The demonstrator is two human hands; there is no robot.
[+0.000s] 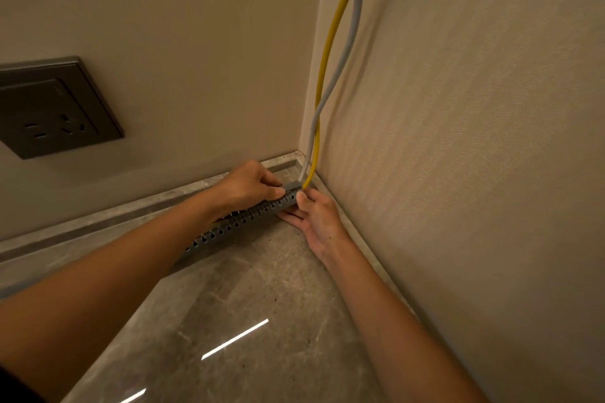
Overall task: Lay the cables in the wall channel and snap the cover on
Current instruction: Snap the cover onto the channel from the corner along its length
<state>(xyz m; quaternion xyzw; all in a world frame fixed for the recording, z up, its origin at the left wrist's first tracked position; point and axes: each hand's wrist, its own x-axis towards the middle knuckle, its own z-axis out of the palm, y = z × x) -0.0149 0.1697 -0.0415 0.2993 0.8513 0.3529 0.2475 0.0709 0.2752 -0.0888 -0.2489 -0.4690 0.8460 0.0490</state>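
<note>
Two cables' (318,111) ends hidden inside channel (235,227)

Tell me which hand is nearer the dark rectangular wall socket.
Left. The left hand grips the grey slotted channel right of and below the dark rectangular wall socket; the right hand lies farther right again.
</note>
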